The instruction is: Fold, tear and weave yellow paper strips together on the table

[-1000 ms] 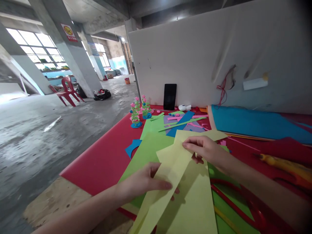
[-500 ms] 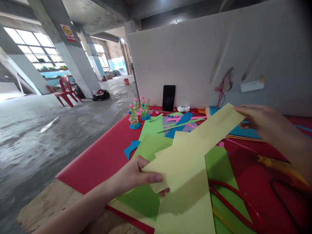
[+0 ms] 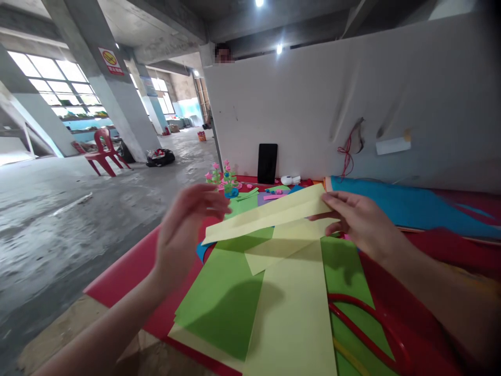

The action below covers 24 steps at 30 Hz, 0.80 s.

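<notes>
My right hand (image 3: pixel 354 222) pinches one end of a pale yellow paper strip (image 3: pixel 266 213), which stretches left above the table with a lengthwise crease. Close to the strip's left end, my left hand (image 3: pixel 183 230) is raised and slightly blurred, its fingers extended and holding nothing. Below lies a larger pale yellow sheet (image 3: pixel 293 318), partly covered by another yellow piece. Green sheets (image 3: pixel 223 292) spread under and beside it. At the lower right, red loop handles (image 3: pixel 366 308), seemingly of scissors, rest on the paper.
Small pink-and-green paper ornaments (image 3: pixel 230 180) stand at the back left. A black phone (image 3: pixel 267 163) leans on the white partition (image 3: pixel 305 115), beside a small white object (image 3: pixel 287 180). Blue sheets (image 3: pixel 410 206) lie at right on the red tabletop (image 3: pixel 133 261). A person's head shows above the partition.
My left hand has let go of the yellow paper and moved up and left. The right hand has come left and lower, swinging the strip across nearly level.
</notes>
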### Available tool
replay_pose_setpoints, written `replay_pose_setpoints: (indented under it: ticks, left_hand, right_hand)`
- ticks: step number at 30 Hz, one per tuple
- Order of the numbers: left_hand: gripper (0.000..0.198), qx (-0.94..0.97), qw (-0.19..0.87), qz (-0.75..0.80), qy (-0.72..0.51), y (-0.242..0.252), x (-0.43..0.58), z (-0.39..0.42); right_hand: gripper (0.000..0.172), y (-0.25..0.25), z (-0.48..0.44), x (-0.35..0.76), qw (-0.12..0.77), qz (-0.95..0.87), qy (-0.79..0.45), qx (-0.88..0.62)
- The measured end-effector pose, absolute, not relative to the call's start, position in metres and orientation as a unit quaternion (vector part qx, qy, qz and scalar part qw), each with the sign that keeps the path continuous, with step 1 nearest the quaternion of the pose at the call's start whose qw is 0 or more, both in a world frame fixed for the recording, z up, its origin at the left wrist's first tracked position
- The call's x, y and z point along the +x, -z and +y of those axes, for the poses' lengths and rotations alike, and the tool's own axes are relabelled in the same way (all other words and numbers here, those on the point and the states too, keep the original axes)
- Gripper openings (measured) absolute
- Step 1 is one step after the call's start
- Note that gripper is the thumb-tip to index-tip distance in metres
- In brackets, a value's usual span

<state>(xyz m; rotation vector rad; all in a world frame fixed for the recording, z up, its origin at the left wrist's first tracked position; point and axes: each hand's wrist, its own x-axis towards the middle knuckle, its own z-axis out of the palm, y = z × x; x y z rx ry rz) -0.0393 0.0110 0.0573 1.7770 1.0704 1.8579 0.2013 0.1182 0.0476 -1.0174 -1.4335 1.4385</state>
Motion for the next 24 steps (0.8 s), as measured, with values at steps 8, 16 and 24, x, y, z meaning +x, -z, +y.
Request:
replay_pose_setpoints:
  ticks: [8,16,24]
  left_hand:
    - [0.033,0.829,-0.041,0.363,-0.424,-0.064,0.021,0.043]
    - [0.041,0.825,-0.085,0.353,-0.433,-0.059,0.021,0.056]
    - [0.022,0.837,-0.057,0.384,-0.386,-0.057,0.019,0.053]
  right_hand:
    - [0.019,-0.063,0.082,0.191,0.377,-0.632,-0.602,-0.309]
    - [0.016,-0.070,0.073,0.190,0.399,-0.644,-0.584,-0.290]
    - [0.010,-0.069,0.070,0.194,0.459,-0.749,-0.339,-0.337]
